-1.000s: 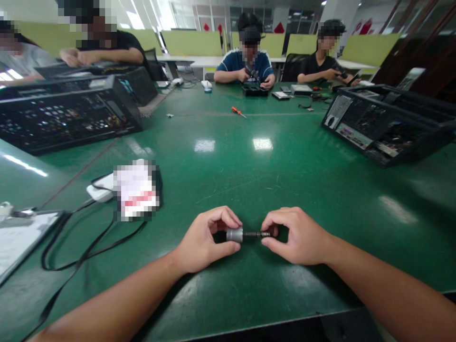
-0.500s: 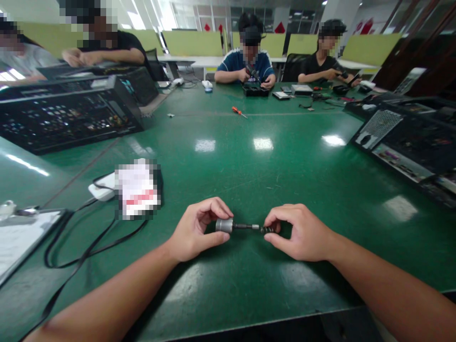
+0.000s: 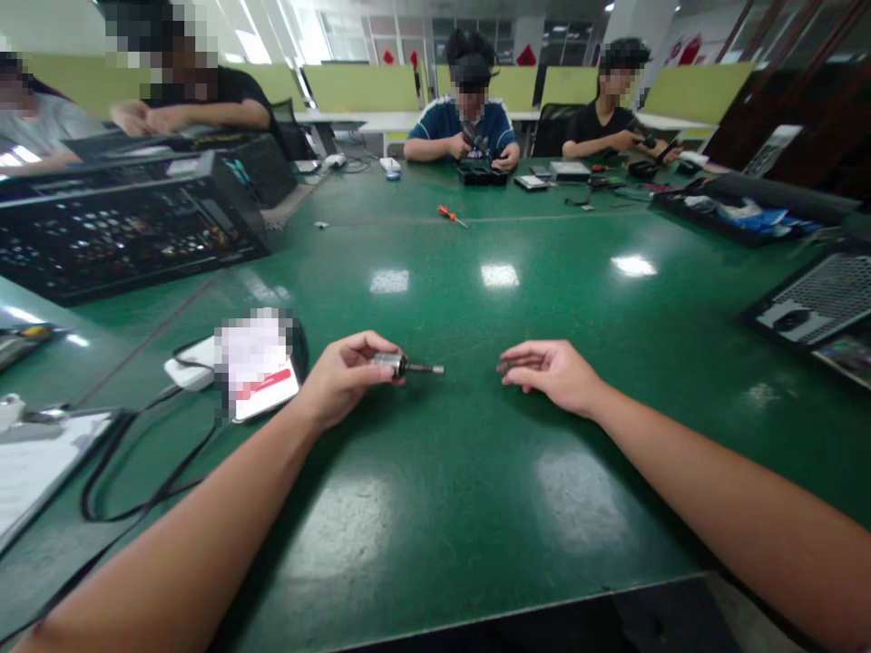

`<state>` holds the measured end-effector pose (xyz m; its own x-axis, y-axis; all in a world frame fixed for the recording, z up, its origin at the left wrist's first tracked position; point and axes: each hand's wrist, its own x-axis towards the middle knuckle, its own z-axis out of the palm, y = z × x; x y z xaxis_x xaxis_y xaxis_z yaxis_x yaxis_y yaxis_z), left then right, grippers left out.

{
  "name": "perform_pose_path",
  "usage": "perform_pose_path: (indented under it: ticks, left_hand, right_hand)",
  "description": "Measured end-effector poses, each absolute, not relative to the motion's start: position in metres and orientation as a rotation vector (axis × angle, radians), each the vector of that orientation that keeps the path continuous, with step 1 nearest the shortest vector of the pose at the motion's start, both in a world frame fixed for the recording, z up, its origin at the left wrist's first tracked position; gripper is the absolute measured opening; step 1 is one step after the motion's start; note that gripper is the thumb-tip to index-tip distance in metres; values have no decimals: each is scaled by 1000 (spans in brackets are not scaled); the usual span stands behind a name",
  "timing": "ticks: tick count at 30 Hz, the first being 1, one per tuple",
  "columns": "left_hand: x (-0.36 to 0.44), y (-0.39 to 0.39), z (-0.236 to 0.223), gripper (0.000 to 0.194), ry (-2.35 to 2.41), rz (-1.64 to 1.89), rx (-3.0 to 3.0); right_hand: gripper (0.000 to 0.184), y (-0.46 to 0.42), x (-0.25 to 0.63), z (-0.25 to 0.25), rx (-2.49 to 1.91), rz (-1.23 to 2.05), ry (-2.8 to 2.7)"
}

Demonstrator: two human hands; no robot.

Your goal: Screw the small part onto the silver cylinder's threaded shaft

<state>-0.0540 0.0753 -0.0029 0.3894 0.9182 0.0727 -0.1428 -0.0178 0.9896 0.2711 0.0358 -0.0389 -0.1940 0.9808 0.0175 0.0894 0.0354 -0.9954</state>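
Observation:
My left hand grips a silver, cup-shaped hole saw between thumb and fingers. A thin dark shaft with a bright tip sticks out of it to the right. Across a gap, my right hand pinches a small dark coil spring, mostly covered by the fingertips. Both hands are just above the green table, and the two parts are apart from each other.
Left of my left hand lie a white-and-red card with a black strap and a clipboard. Computer cases stand at left and right. An orange screwdriver lies farther back. Several people sit around the table.
Both hands have moved forward over the table and farther apart. The hole saw's shaft tip, close to the spring before, is now well separated from it.

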Motion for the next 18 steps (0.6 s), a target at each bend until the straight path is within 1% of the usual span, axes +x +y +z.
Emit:
perform_pose_path:
  ticks: [1,2,8,13,18]
  left_hand:
    - [-52,89,-5,35,860,1021,1230]
    - [-47,102,-8,36,915,1040,1174]
    - [7,183,-26,26,970,1178,1146]
    - [29,231,-36,23,980,1273,1144]
    - [26,248,-41,26,963,1356,1156]
  right_hand:
    - [40,55,275,-43,-1166,1244,-1310]
    - [41,74,278,-45,-1171,1193,-1251]
    - [30,166,279,-46,-1192,1021,-1019]
    - [26,197,261,-51,-1103,1025,-878]
    - [22,208,258,-54,-990,1049,-793]
